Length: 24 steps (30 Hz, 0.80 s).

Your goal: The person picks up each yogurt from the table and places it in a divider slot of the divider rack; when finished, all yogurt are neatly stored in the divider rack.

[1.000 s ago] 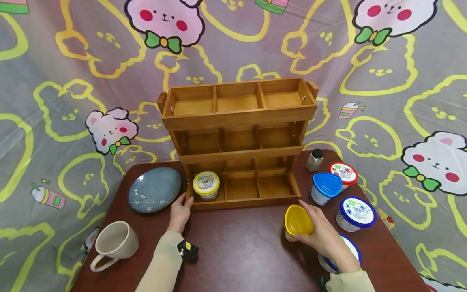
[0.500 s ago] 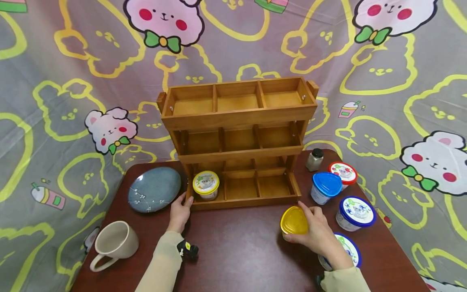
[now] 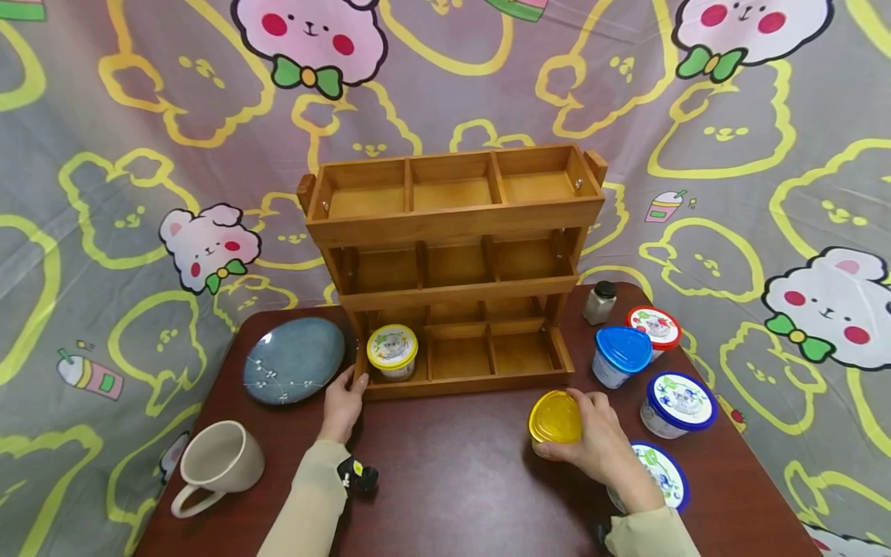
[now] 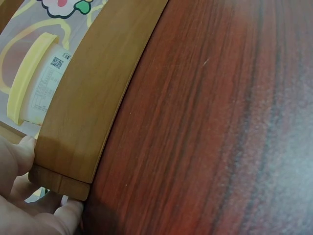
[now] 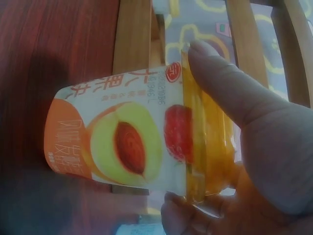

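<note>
My right hand (image 3: 602,441) grips a yogurt cup (image 3: 554,416) by its yellow lid, in front of the rack's right end. In the right wrist view, the cup (image 5: 124,137) shows a peach picture, with thumb and fingers on opposite sides of the lid. At the lower left corner of a three-tier wooden rack (image 3: 455,223), my left hand (image 3: 343,408) holds the frame. The left wrist view shows thumb and fingers around the end of the rack's front board (image 4: 88,107). A round yellow-lidded tub (image 3: 393,352) sits in the bottom tier's left compartment.
On the left are a blue plate (image 3: 295,362) and a beige mug (image 3: 221,460). Along the right stand a black-capped jar (image 3: 599,304), a red-lidded tub (image 3: 654,329), a blue-lidded cup (image 3: 623,352) and a blue-rimmed tub (image 3: 678,406). Another blue-rimmed tub (image 3: 664,476) is partly behind my right hand.
My right hand has carried the yellow-lidded yogurt cup a short way left, uncovering more of the nearest blue-rimmed tub. My left hand keeps its place on the rack.
</note>
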Available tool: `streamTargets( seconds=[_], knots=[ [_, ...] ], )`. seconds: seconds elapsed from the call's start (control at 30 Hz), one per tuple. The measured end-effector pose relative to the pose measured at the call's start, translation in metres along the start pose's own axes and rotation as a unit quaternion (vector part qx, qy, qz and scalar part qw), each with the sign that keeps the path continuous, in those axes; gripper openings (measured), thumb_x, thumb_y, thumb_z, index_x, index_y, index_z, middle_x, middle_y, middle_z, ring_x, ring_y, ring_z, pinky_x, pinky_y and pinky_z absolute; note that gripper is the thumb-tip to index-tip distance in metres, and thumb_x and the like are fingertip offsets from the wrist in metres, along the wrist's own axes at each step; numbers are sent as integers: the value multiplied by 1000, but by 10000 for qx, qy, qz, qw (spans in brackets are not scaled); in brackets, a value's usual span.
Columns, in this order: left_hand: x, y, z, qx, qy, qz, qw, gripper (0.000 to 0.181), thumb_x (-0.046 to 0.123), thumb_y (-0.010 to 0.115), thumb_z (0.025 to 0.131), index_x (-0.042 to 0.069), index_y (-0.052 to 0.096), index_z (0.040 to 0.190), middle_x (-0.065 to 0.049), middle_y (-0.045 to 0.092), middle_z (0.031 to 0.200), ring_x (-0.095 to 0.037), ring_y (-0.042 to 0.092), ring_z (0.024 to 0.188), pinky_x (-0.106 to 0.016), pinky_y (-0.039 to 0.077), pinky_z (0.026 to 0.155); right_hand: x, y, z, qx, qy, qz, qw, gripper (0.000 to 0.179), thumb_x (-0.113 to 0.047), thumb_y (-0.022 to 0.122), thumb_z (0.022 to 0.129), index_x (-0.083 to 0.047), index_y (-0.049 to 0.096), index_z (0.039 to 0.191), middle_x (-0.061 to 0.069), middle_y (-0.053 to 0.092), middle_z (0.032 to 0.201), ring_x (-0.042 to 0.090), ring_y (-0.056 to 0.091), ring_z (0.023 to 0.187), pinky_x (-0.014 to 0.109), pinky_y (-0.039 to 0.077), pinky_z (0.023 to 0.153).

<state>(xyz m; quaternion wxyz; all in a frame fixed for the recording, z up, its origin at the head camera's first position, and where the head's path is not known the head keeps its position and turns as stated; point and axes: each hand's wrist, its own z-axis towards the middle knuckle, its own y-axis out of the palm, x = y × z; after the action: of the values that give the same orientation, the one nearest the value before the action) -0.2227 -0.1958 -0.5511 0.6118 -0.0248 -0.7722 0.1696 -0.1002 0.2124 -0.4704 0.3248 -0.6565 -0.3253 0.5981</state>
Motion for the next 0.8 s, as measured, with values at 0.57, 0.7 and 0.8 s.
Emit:
streamTargets(
  seconds=[0.57, 0.7, 0.8],
  knots=[
    [-2, 0, 0, 10, 80, -38, 10000, 53, 18, 54, 104, -5, 38, 149, -27, 44, 145, -38, 44, 131, -49, 35, 109, -16, 12, -6, 536, -326, -342, 9974, 111, -57, 80, 75, 4, 28, 151, 30, 33, 146, 51, 33, 129, 71, 32, 100],
    [-2, -1, 0, 30, 92, 32, 9999, 54, 19, 54, 104, -4, 37, 149, -27, 43, 146, -38, 43, 132, -50, 34, 109, -29, 26, -7, 1300, 100, -618, 9895, 117, -68, 75, 73, 9, 27, 148, 33, 37, 140, 52, 35, 126, 72, 34, 97],
    [-3, -1, 0, 13, 111, 87, 9999, 53, 19, 53, 104, -5, 37, 149, -27, 42, 147, -38, 43, 133, -50, 34, 109, -35, 35, -6, 1631, 320, -838, 9825, 119, -73, 72, 72, 11, 31, 145, 34, 41, 134, 52, 39, 122, 71, 39, 90]
  ],
)
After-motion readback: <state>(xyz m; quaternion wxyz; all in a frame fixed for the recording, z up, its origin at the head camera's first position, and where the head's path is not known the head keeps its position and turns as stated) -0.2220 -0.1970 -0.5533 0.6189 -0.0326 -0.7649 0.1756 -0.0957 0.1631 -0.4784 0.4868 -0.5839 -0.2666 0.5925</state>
